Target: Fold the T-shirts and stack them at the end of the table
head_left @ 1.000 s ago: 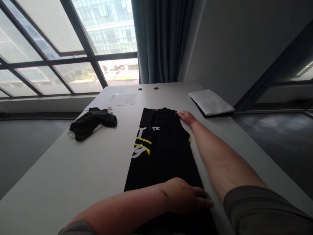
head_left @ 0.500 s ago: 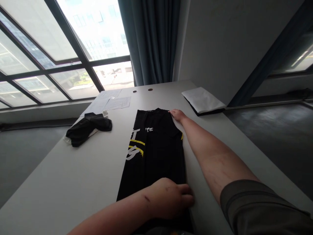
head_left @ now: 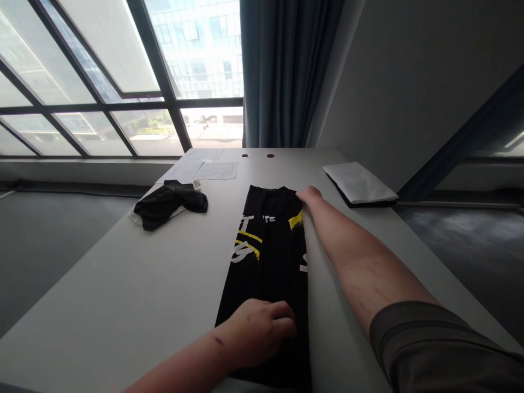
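A black t-shirt [head_left: 268, 256] with white and yellow print lies lengthwise on the white table [head_left: 135, 284], folded into a narrow strip. My left hand [head_left: 257, 330] grips its near end, fingers curled over the cloth. My right hand [head_left: 309, 195] holds the far right corner by the collar, arm stretched along the shirt's right edge, which is turned over towards the middle and shows yellow and white print.
A crumpled black garment [head_left: 170, 201] lies at the left of the table. Paper sheets [head_left: 213, 169] sit near the window. A white folded item on a dark one [head_left: 360, 183] rests at the far right. A curtain [head_left: 286, 71] hangs behind.
Both hands have drawn the shirt's right side inwards to the left, making the strip narrower; the left hand has shifted left along the near end.
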{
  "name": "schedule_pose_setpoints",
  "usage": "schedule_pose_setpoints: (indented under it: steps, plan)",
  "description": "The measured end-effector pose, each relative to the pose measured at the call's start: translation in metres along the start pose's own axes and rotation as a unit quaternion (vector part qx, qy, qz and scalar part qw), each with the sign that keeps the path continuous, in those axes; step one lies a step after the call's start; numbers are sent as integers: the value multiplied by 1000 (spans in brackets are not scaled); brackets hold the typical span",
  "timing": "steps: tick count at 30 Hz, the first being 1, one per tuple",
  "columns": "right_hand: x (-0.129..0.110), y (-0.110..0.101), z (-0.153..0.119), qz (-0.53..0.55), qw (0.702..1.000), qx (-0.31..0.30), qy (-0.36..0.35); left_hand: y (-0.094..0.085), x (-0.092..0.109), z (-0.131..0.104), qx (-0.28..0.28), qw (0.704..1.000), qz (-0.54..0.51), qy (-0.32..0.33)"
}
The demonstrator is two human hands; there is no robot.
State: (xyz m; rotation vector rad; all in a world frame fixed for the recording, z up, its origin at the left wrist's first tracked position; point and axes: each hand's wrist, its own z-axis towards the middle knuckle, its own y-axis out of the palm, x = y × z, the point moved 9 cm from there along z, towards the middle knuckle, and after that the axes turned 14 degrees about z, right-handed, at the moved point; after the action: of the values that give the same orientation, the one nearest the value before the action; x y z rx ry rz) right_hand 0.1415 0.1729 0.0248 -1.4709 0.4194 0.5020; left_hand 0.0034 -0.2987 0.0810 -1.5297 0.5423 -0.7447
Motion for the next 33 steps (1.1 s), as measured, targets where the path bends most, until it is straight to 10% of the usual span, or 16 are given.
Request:
schedule_pose_setpoints:
  steps: [8, 19, 33]
  plan:
    - [6, 18, -4, -54, 991, 7, 119, 12, 2, -1, 8, 1000, -13, 21]
    - [-48, 8, 13, -43, 999, -3, 12, 2, -12, -30, 27, 999, -31, -7]
    - [-77, 57, -15, -22, 998, -20, -57, 22, -18, -63, -5, 990, -144, 3]
